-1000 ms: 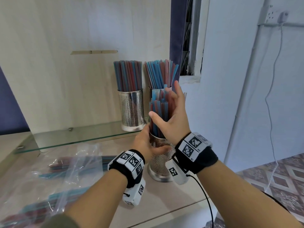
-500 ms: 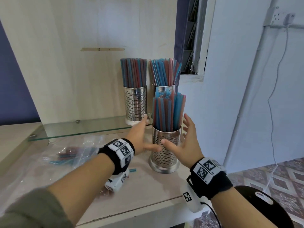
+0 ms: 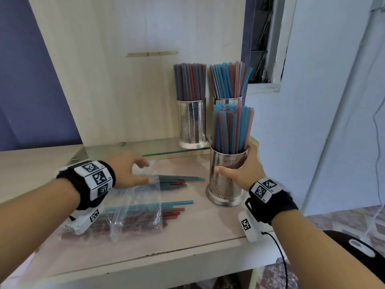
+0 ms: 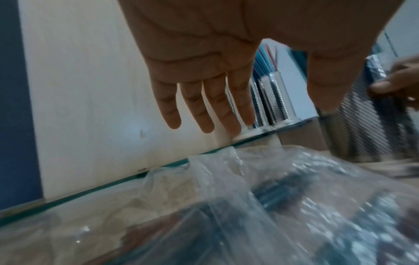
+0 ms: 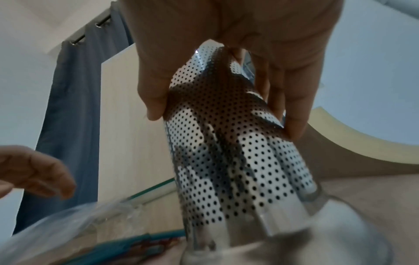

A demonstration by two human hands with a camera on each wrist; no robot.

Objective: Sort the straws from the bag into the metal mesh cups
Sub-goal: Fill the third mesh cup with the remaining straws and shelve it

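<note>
Gripping the near mesh cup [image 3: 226, 176] calls for a wrap around its perforated steel wall, and the right hand [image 3: 243, 170] does exactly that: thumb on the front of the wall, fingers curled round the far side just under the rim. The right wrist view confirms this clamp. The cup is judged rigid, smooth and top-heavy when packed, so a mid-to-upper hold with the flared base flat on the table [image 3: 187, 245] suits it best.

The straws [image 3: 177, 182] are judged light, thin, springy and easily kinked; take them as a small bundle near mid-length, not by the tips. They are blue and red, lying at centre frame with their ends protruding from the mouth of the clear plastic bag [image 3: 135, 213]. The bag is soft, crinkly and slippery.

The left hand [image 3: 129, 174] hovers at the bag's upper edge, fingers straight and slightly apart, thumb spread wide, holding nothing; contact with the film cannot be confirmed.

Two further filled cups [image 3: 192, 124] stand on the glass shelf [image 3: 133, 147] behind, upper centre.
</note>
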